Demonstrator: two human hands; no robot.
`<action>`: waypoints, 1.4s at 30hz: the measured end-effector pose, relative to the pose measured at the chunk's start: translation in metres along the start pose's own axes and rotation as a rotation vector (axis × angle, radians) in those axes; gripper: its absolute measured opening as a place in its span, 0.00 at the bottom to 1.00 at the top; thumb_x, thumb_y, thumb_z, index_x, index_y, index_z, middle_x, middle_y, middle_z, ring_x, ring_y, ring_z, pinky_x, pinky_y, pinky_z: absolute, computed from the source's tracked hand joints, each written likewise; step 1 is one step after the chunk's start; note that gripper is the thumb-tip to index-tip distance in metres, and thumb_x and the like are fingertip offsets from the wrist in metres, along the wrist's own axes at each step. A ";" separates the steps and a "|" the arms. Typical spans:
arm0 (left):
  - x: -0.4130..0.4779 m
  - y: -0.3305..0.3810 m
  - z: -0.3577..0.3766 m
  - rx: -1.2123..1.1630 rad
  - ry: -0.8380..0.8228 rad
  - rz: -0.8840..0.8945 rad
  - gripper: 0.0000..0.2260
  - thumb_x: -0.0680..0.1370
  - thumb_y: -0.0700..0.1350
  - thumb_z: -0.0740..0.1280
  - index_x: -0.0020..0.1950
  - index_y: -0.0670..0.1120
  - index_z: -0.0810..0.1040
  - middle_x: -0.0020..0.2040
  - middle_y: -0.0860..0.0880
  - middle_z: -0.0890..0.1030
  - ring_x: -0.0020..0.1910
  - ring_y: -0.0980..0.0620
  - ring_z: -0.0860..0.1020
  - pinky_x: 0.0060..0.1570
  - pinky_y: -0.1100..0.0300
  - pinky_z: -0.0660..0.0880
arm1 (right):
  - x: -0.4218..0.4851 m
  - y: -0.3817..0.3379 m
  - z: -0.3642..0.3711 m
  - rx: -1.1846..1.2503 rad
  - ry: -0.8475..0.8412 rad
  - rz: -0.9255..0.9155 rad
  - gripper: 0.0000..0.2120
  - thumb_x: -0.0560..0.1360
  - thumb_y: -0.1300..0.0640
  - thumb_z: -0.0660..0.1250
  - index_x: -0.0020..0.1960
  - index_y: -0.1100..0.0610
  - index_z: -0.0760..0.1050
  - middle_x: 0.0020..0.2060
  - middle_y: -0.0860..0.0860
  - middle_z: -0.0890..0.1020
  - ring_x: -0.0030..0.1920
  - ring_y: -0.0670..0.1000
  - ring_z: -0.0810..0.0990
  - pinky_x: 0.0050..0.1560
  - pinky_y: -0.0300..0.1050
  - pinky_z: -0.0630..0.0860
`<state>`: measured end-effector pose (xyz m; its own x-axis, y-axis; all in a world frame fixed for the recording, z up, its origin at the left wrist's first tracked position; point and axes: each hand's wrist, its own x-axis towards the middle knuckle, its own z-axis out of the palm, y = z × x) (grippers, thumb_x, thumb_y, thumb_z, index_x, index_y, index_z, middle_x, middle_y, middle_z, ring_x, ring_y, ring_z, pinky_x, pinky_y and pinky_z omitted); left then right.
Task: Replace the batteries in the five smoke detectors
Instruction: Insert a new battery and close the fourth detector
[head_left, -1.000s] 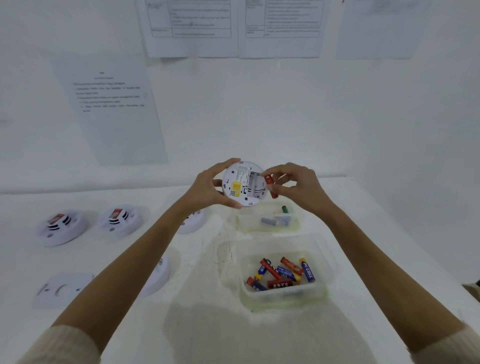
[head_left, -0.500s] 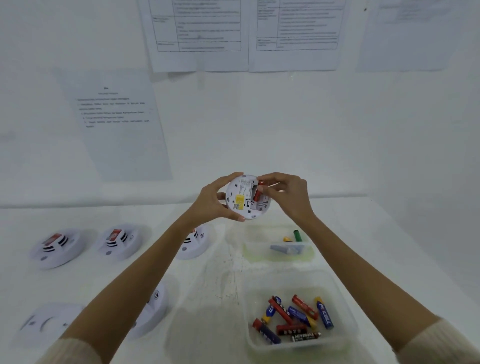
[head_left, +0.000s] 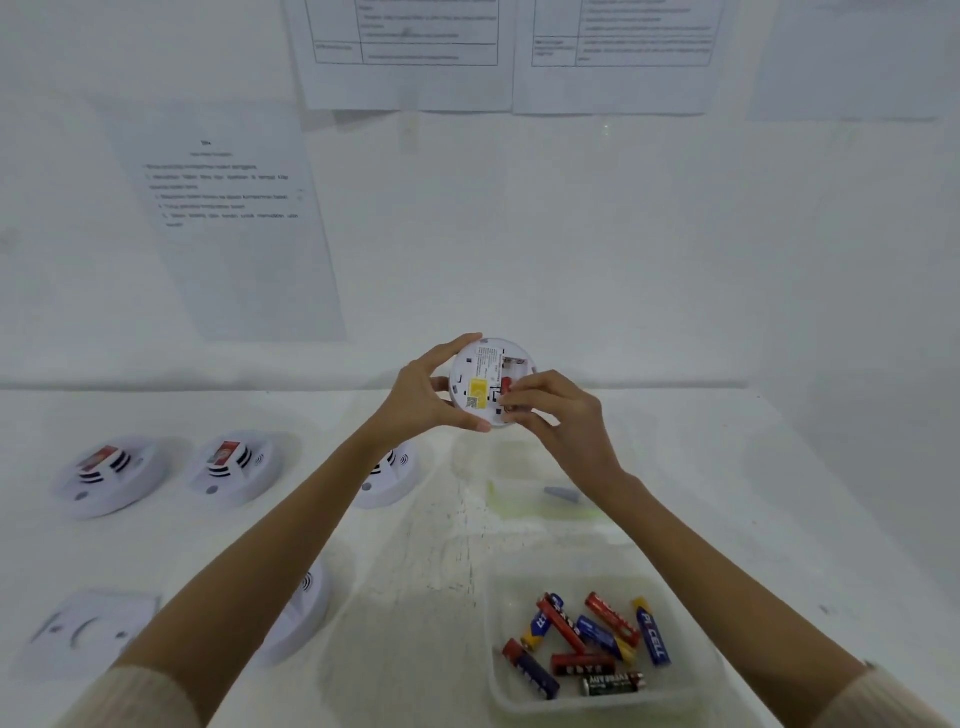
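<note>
While our left hand (head_left: 421, 400) grips the rim of the round white plastic smoke detector (head_left: 480, 374), raised above the tabletop (head_left: 727, 467) with its back toward us, the red cylindrical battery (head_left: 506, 385) lies lengthwise along the open compartment (head_left: 515, 364). Our right hand (head_left: 556, 415), just right of it, pinches its lower end, so we judge pressing inward should seat it.

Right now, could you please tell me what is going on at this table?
A person holds a smoke detector in the left hand, back facing them, while the right hand pinches a red battery at its open compartment. Four more detectors lie on the table, and a clear tray holds loose batteries.
</note>
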<state>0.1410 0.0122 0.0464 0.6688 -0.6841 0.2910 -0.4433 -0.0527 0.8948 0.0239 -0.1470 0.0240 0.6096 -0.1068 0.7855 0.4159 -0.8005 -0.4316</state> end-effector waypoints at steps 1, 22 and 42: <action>0.001 -0.001 0.000 0.007 0.002 0.005 0.40 0.58 0.37 0.81 0.66 0.57 0.69 0.64 0.52 0.73 0.57 0.48 0.76 0.43 0.66 0.78 | 0.000 0.002 0.001 -0.012 -0.004 0.002 0.06 0.70 0.63 0.70 0.46 0.60 0.83 0.44 0.55 0.81 0.48 0.46 0.78 0.46 0.37 0.76; -0.005 0.006 0.000 -0.048 -0.031 0.030 0.41 0.59 0.34 0.80 0.65 0.58 0.69 0.64 0.51 0.73 0.55 0.45 0.77 0.42 0.61 0.80 | 0.019 -0.021 0.002 0.611 -0.068 0.758 0.17 0.68 0.67 0.73 0.52 0.49 0.80 0.53 0.54 0.81 0.53 0.57 0.80 0.50 0.55 0.80; -0.011 0.004 -0.005 -0.012 -0.096 -0.025 0.43 0.57 0.34 0.81 0.68 0.56 0.70 0.65 0.55 0.73 0.56 0.52 0.77 0.43 0.57 0.81 | 0.031 0.006 -0.055 0.619 -0.197 0.925 0.06 0.73 0.67 0.66 0.49 0.60 0.79 0.41 0.51 0.80 0.45 0.49 0.78 0.53 0.48 0.78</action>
<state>0.1349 0.0237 0.0483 0.6193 -0.7490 0.2353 -0.4192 -0.0621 0.9057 0.0082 -0.1875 0.0705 0.9299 -0.3676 -0.0099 -0.0210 -0.0263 -0.9994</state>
